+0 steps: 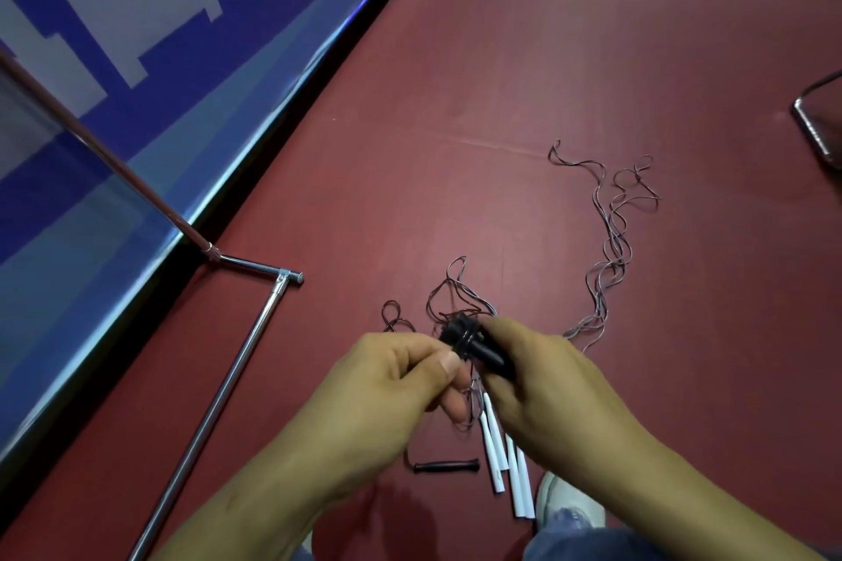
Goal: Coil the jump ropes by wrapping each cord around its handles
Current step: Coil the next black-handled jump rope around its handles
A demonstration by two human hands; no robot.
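Nearest: a blue trouser leg [578,537] and the toe of a pale shoe [569,501] at the bottom edge.

Just beside the shoe, the white handles [496,456] lie on the red floor [546,36], close together and roughly parallel. Their upper ends are hidden under the right hand. We cannot count them with confidence.

Left of them, the loose black handle [446,466] lies flat and apart from the white ones. A thin cord leaves its left end.

Above the floor, both hands meet at centre. The right hand [542,383] has its fingers curled round the held black handle [478,346], whose tip points up and to the left. Whether this is one handle or a pair, we cannot tell. A few turns of dark cord [460,330] sit round the tip. The left hand [401,378] has its thumb pressed against the forefinger, pinching the cord just beside that tip, with the other fingers curled under.

Beyond the hands, tangled loops of the cord lie on the floor. A paler loose cord [610,241] trails away to the upper right in loose curls.

Left side: a chrome tube frame [228,378] rests on the floor, joined at a corner fitting.

Farthest: a blue and white banner [136,59] runs along the floor edge. A dark metal object [820,128] is cut off at the right border.
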